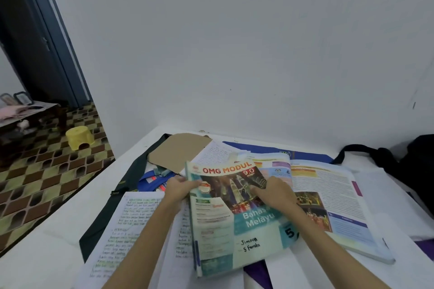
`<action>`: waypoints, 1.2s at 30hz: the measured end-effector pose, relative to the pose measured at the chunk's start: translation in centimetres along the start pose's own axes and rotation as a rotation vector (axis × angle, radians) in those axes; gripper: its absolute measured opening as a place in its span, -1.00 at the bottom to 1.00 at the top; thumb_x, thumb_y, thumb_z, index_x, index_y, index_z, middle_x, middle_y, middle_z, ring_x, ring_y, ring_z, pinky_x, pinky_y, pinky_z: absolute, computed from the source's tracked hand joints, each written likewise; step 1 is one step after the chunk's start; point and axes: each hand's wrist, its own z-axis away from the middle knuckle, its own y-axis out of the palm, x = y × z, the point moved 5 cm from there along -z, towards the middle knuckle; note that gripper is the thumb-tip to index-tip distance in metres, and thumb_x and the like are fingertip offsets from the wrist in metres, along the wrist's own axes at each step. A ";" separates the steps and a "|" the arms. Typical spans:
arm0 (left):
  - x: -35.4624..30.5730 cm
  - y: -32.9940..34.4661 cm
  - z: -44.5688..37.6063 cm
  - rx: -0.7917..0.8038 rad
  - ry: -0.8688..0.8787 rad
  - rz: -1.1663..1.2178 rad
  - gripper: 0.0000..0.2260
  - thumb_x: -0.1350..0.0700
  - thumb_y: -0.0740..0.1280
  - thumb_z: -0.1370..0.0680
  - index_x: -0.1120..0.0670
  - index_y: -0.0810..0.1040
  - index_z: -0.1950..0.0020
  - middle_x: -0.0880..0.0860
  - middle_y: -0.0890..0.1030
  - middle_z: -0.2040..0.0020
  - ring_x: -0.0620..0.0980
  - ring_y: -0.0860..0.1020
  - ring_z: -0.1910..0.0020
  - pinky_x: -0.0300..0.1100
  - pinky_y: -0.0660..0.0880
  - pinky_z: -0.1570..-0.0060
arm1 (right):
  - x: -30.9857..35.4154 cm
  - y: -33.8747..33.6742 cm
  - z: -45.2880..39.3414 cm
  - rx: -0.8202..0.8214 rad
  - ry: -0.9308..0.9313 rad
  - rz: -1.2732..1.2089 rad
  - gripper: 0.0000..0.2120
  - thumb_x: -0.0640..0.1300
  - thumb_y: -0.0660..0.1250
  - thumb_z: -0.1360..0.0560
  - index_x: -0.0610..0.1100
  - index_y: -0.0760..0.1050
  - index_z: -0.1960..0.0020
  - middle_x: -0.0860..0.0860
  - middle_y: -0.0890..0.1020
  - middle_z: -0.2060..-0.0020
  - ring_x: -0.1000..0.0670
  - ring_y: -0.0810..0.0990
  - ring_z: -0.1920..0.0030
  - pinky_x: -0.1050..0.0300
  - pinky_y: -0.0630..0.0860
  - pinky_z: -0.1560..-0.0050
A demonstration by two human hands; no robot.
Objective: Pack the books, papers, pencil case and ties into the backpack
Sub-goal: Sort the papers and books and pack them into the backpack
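Note:
A teal workbook [234, 223] titled "OMG MODUL" lies in front of me on the white table. My left hand [179, 189] grips its upper left edge. My right hand [273, 195] lies on the cover, fingers curled at the top right. An open textbook [328, 199] lies to the right. Handwritten papers [126, 225] lie at the left, under my left forearm. A dark green tie [110, 213] runs diagonally along them. A blue pencil case [152, 182] sits behind my left hand. The black backpack [413, 171] stands at the far right.
A brown envelope [180, 151] and more handwritten sheets [216, 153] lie at the back of the table [58, 253], against the white wall. A blue and purple cloth [258, 272] shows under the books. On the patterned floor to the left stands a yellow stool [79, 137].

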 end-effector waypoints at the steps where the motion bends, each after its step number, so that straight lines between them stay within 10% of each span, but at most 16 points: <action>1: -0.9 0.7 0.3 0.109 -0.002 0.026 -0.68 0.29 0.39 -0.48 0.33 0.46 -0.20 0.14 0.64 0.18 0.05 0.63 0.27 -0.14 0.58 0.34 | 0.0 -0.1 -0.3 0.026 0.011 -0.093 -0.68 0.16 0.25 -0.52 -0.08 0.38 0.22 0.00 0.61 0.24 0.00 0.60 0.21 0.13 0.56 0.13; 5: -6.4 2.9 2.1 0.268 0.108 0.096 -0.75 0.25 0.30 -0.55 0.14 0.45 -0.23 0.18 0.63 -0.03 0.16 0.62 0.03 0.13 0.55 -0.04 | 0.8 -1.3 -1.6 0.027 0.011 -0.421 -0.75 0.08 0.24 -0.56 -0.12 0.40 -0.02 -0.08 0.64 0.04 -0.04 0.62 0.09 0.04 0.56 0.02; 13: -18.1 2.6 7.6 0.505 0.651 0.317 -0.79 0.20 0.26 -0.46 0.06 0.50 -0.09 0.00 0.70 0.15 -0.05 0.66 0.24 -0.17 0.61 0.28 | 2.7 -10.6 -1.6 -0.291 -0.153 -1.196 -0.65 0.03 0.36 -0.48 -0.13 0.30 -0.08 -0.12 0.63 0.04 -0.08 0.63 0.06 -0.04 0.57 0.07; 19: -16.4 2.8 4.1 0.398 0.620 0.332 -0.79 0.24 0.28 -0.48 0.07 0.50 -0.09 -0.02 0.70 0.16 -0.06 0.66 0.23 -0.20 0.58 0.29 | 3.4 -11.9 -1.0 -0.291 -0.277 -1.096 -0.80 0.00 0.27 -0.54 -0.11 0.54 -0.02 -0.02 0.66 0.09 0.01 0.64 0.10 0.17 0.53 0.17; 26: -7.9 3.8 0.3 0.312 0.349 -0.044 -0.69 0.00 0.44 -0.39 0.06 0.57 -0.08 0.02 0.69 0.02 0.00 0.65 0.00 0.02 0.48 -0.19 | 2.2 -9.6 -1.5 -0.241 -0.271 -1.082 -0.85 -0.01 0.36 -0.46 0.01 0.51 -0.02 0.06 0.67 0.06 0.12 0.64 0.08 0.28 0.50 0.18; 36: -6.6 4.5 1.6 0.075 0.337 0.145 -0.88 0.09 0.46 -0.43 0.04 0.58 0.08 -0.05 0.66 0.18 -0.10 0.63 0.20 -0.22 0.53 0.30 | 2.2 -10.7 1.1 -0.350 -0.328 -0.905 -0.87 -0.06 0.39 -0.46 -0.02 0.50 0.02 0.09 0.63 0.12 0.15 0.60 0.10 0.26 0.48 0.17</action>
